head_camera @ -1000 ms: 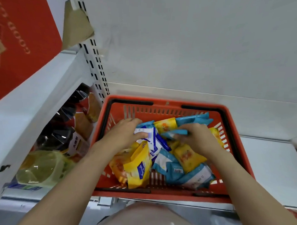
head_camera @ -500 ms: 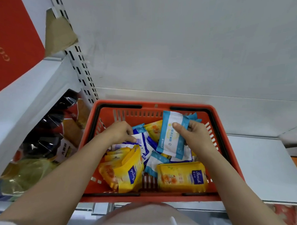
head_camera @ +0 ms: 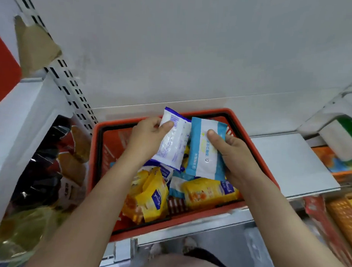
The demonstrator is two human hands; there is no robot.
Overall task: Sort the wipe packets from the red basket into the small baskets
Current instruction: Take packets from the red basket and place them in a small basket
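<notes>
We note the red basket (head_camera: 94, 150) looks like moulded plastic, its wall slotted, with a slight sheen. The white-and-purple packet (head_camera: 173, 145) and the teal-edged packet (head_camera: 204, 152) appear as smooth, glossy film; the yellow packets (head_camera: 153, 196) are crinkled and shiny. The shelf (head_camera: 290, 157) reads as matt painted metal, as does the slotted upright (head_camera: 71, 89).

Bare forearms, no sleeves; left hand (head_camera: 149, 138) & right hand (head_camera: 233, 153) w/o gloves.
</notes>
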